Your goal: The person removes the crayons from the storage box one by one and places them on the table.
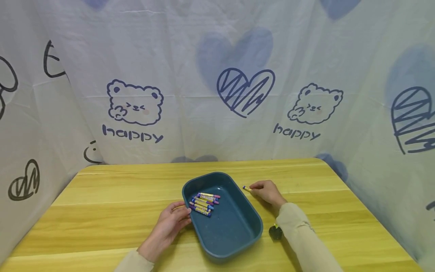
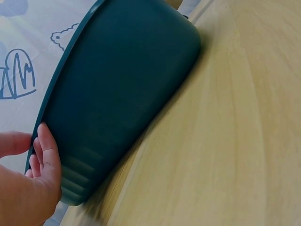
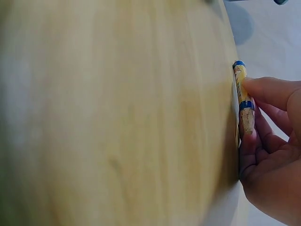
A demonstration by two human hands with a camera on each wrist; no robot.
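A dark teal plastic bin (image 1: 234, 230) stands on the table, with several crayons (image 1: 201, 211) in yellow wrappers lying together at its left inner side. My left hand (image 1: 172, 220) holds the bin's left rim. In the left wrist view, the thumb is on the inner side of that rim and the fingers (image 2: 49, 149) lie along the outer wall. To the right of the bin, my right hand (image 1: 268, 192) pinches a single crayon (image 3: 243, 89) between thumb and fingers, close to the tabletop. This crayon has a yellow wrapper with blue bands and a pale tip.
A small dark rounded object (image 1: 275, 232) with a yellow-green bit on top is beside the right sleeve, right of the bin. The wood-grain table (image 1: 112, 211) reaches back to a white printed curtain (image 1: 190, 113), which also hangs along both sides.
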